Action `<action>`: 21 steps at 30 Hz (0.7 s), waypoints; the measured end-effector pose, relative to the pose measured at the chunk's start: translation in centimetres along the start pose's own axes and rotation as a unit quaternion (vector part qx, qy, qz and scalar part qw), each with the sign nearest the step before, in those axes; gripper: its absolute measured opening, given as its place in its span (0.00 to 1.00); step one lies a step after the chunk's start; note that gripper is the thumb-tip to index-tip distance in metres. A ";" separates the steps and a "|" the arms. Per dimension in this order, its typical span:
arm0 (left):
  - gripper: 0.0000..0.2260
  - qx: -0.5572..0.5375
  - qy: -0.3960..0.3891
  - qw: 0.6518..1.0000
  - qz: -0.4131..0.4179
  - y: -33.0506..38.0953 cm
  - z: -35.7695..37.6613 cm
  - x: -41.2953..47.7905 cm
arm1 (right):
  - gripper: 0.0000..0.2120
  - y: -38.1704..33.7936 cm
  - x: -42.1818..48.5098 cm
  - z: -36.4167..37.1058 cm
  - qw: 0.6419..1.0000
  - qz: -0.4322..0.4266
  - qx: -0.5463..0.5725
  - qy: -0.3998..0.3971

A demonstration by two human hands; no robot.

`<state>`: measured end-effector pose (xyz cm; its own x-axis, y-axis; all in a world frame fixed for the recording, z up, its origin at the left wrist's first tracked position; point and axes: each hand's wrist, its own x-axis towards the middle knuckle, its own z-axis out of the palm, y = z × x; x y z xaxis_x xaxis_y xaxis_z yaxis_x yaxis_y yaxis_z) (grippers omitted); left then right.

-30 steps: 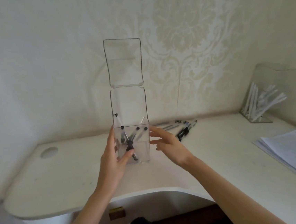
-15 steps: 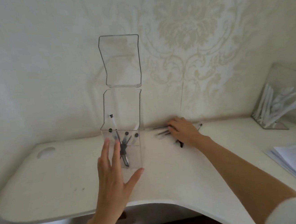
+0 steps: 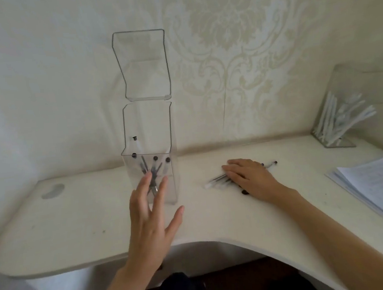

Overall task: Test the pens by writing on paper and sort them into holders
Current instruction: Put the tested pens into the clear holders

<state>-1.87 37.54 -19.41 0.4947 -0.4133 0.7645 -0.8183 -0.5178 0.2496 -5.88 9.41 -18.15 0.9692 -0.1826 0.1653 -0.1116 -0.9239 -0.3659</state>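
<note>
Left hand (image 3: 150, 221) raised, fingers spread; right hand (image 3: 249, 177) lies flat, palm down.

Loose pens (image 3: 216, 180) partly under right hand (image 3: 251, 177) (count unclear), paper stack (image 3: 381, 182) cut off right

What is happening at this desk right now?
A person is sorting pens. The left hand is open just in front of the tall clear plastic holder, which has its lid up and several black-capped pens inside. The right hand rests flat on the loose pens lying on the white desk.
</note>
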 end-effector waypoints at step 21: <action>0.22 -0.105 -0.350 0.908 -0.204 4.9 10.9 10.3 | 0.23 1.4 -2.3 -3.5 0.923 0.384 0.002 0.026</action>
<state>2.43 22.57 -16.81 0.7740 -0.6321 0.0365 -0.5267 -0.6108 0.5911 -8.99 7.36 -15.84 0.5934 -0.7986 -0.1011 -0.7601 -0.5146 -0.3967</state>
